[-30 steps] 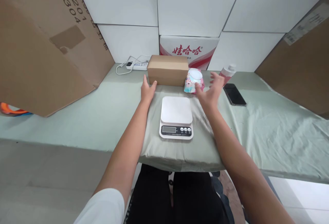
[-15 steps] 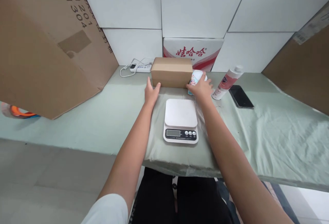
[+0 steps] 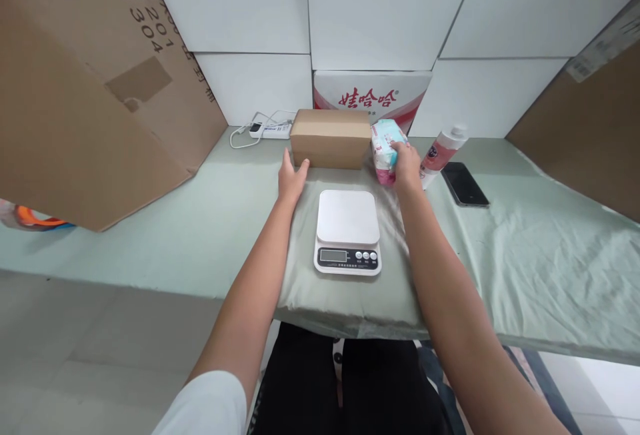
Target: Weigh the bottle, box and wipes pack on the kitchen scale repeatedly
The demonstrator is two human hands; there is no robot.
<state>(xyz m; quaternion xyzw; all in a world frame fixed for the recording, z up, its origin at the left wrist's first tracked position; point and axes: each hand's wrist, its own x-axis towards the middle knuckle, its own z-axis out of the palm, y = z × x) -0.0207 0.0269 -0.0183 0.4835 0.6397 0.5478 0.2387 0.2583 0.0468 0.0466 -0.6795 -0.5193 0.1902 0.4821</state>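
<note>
The right hand [image 3: 406, 167] has its fingers clamped on the wipes pack [image 3: 386, 143], tilted at 1 o'clock from the scale [image 3: 348, 230], beside the cardboard box [image 3: 330, 138]. The left hand [image 3: 291, 178] rests flat, fingers together. The pickup step seems in hand; next, I think, it needs a lift clear of the box
</note>
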